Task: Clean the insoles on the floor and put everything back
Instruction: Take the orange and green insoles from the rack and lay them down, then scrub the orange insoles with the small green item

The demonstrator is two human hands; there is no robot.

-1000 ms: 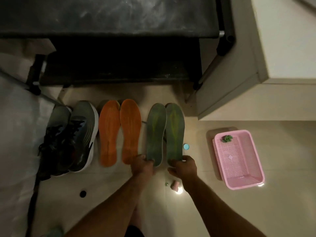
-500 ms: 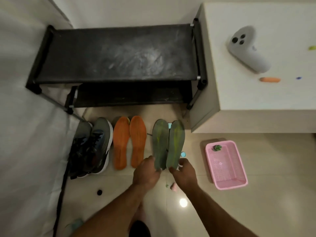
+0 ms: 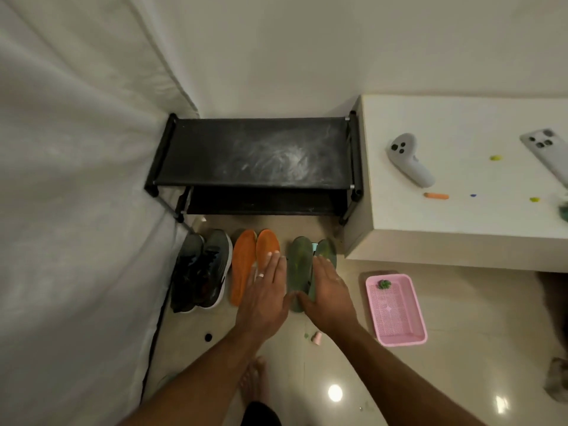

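On the floor before the shoe rack (image 3: 255, 155), the green insoles (image 3: 297, 272) lie side by side. Left hand (image 3: 264, 298) and right hand (image 3: 327, 298) are flat, fingers straight, holding nothing. Advised: pinch each heel firmly and lift both together, clear of the orange insoles (image 3: 242, 265).

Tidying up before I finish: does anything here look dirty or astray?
Yes. The black shoe rack's top shelf bears whitish dusty smears, and a small pink cap-like piece lies loose on the glossy floor tiles beside the pink plastic basket.
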